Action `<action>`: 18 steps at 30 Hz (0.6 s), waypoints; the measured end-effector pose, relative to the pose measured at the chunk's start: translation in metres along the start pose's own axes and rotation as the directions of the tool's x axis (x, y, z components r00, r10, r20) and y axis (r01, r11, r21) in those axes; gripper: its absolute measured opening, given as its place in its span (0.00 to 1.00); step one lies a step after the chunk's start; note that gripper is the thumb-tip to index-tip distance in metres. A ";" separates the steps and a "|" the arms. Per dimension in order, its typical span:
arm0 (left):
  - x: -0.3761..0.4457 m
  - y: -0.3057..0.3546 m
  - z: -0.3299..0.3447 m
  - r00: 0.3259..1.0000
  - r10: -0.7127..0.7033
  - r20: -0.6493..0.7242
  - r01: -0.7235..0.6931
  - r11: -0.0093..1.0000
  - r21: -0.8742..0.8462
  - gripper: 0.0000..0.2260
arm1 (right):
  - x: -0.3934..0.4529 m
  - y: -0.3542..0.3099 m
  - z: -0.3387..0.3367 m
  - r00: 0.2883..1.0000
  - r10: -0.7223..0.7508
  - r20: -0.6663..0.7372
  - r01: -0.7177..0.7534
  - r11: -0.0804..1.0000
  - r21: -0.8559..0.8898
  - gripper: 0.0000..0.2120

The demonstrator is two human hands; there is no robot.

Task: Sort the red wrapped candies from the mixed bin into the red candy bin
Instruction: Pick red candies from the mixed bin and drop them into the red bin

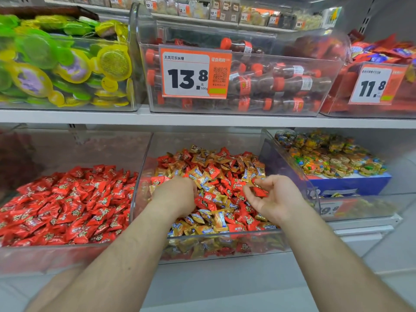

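The clear mixed bin point(225, 240) sits in the middle of the lower shelf, piled with red and gold wrapped candies. Left of it stands the red candy bin point(67, 251), holding only red wrapped candies point(67, 206). My left hand point(174, 195) is palm down in the mixed pile, its fingers curled into the candies; whether it grips one is hidden. My right hand point(273, 198) hovers palm up over the right side of the mixed bin, fingers pinching a red wrapped candy point(260, 192).
A bin of multicoloured candies point(333, 158) stands to the right on the lower shelf. On the upper shelf point(202, 119) stand a bin of green and yellow packs point(63, 64), a bin of cola-bottle candies point(270, 82) with a 13.8 price tag, and a red snack bin point(382, 82).
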State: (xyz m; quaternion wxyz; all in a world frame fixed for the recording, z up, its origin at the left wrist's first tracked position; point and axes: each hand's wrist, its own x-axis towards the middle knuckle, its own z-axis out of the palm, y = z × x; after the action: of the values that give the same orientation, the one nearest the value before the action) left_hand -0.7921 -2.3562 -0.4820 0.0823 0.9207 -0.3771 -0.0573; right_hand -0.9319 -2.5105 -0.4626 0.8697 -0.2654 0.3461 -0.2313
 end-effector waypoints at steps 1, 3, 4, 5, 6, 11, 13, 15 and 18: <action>0.000 0.000 0.001 0.999 -0.015 -0.029 0.014 1.000 -0.012 0.07 | 0.000 0.001 0.001 1.000 0.005 0.008 -0.005 1.000 0.000 0.07; 0.002 -0.003 0.000 0.996 -0.039 -0.082 0.031 0.995 -0.093 0.02 | 0.000 0.000 0.003 0.999 0.015 0.033 -0.012 0.996 -0.093 0.05; 0.001 -0.004 -0.003 0.993 -0.049 -0.107 0.032 0.988 -0.150 0.02 | 0.001 -0.001 0.003 1.000 -0.004 0.028 0.010 0.977 -0.214 0.03; 0.001 -0.006 -0.007 0.991 -0.060 -0.121 0.033 0.976 -0.213 0.04 | 0.000 -0.003 0.004 0.998 -0.059 0.027 0.065 0.919 -0.390 0.01; 0.000 -0.008 -0.010 0.989 -0.074 -0.131 0.031 0.953 -0.300 0.06 | -0.001 -0.007 0.004 0.988 -0.146 0.050 0.145 0.776 -0.613 0.03; -0.007 -0.002 -0.023 0.961 -0.215 -0.173 -0.010 0.599 -0.801 0.03 | -0.014 -0.016 0.005 0.972 -0.097 0.213 0.145 -0.464 -0.874 0.18; -0.009 -0.002 -0.024 0.961 -0.220 -0.167 -0.029 0.520 -0.853 0.09 | -0.015 -0.005 0.005 0.986 -0.052 0.158 0.096 -0.603 -0.792 0.20; -0.009 -0.005 -0.023 0.972 -0.139 -0.188 -0.044 0.681 -0.731 0.14 | -0.010 0.005 0.003 0.985 -0.017 0.170 0.122 -0.626 -0.770 0.22; -0.008 -0.003 -0.018 0.988 -0.024 -0.151 -0.037 0.919 -0.394 0.11 | -0.006 0.000 -0.001 0.981 -0.051 0.189 0.136 -0.513 -0.847 0.19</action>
State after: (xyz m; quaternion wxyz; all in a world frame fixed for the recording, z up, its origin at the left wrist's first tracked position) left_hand -0.7927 -2.3465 -0.4644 0.2952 0.8855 -0.3535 -0.0612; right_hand -0.9364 -2.5071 -0.4608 0.1856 -0.9213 0.3239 0.1089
